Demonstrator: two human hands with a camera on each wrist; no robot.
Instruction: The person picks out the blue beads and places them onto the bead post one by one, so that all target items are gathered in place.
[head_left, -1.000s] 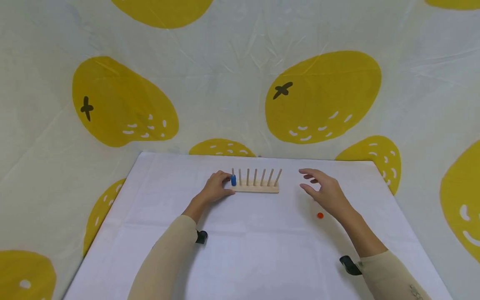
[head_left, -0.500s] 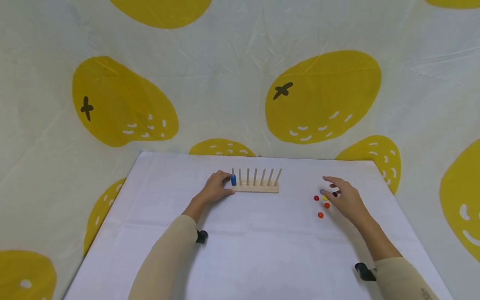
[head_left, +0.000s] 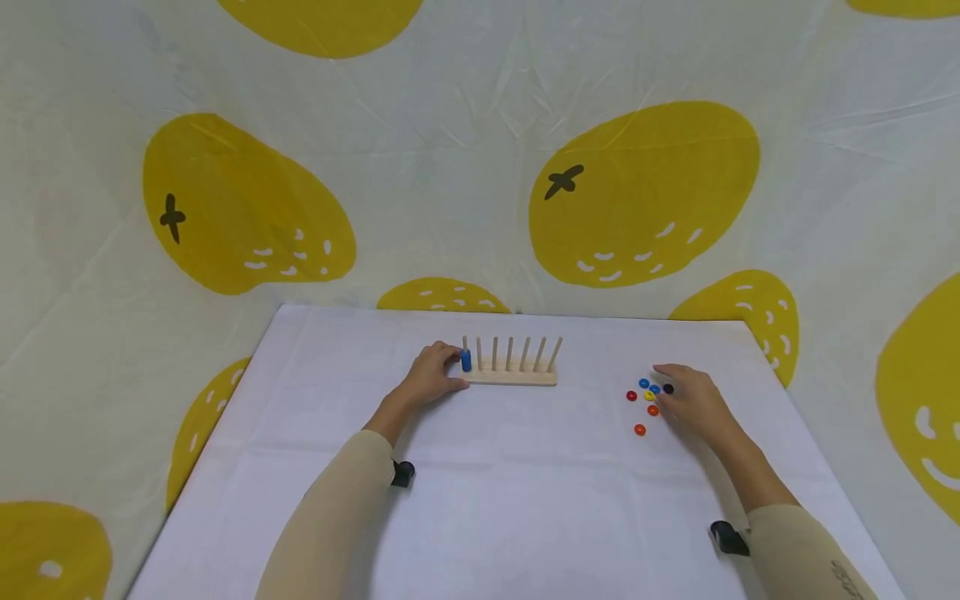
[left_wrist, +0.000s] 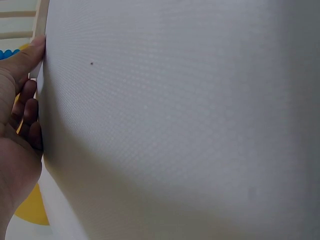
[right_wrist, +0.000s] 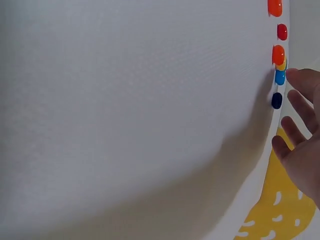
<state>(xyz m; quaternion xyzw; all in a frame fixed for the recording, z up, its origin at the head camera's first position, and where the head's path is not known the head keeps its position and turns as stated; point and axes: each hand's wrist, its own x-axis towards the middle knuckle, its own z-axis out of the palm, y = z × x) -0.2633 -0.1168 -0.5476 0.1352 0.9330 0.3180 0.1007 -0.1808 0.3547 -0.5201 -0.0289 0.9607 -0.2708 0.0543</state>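
Note:
In the head view, a wooden peg rack [head_left: 517, 377] stands on the white table with a row of thin upright pegs. Blue beads [head_left: 466, 360] are stacked on its leftmost peg. My left hand [head_left: 431, 373] grips the rack's left end, thumb at the front edge. My right hand [head_left: 696, 407] hovers at the right side of loose beads, thumb and fingers apart. Nearest to it are a blue bead [head_left: 655, 389], a black bead [head_left: 668, 388] and a yellow bead [head_left: 648, 396]. In the right wrist view, the thumb [right_wrist: 300, 80] is beside the blue bead [right_wrist: 280, 77].
Another blue bead [head_left: 643, 383], a red bead [head_left: 632, 396] and two orange beads, one the nearer orange bead [head_left: 640, 430], lie around the right hand. Behind the table [head_left: 495, 500] hangs a pale cloth [head_left: 442, 167] with yellow fruit prints.
My right hand has moved right from between rack and beads, uncovering most of the loose beads, and its fingers have lowered toward the blue one. My left hand and the rack have stayed put.

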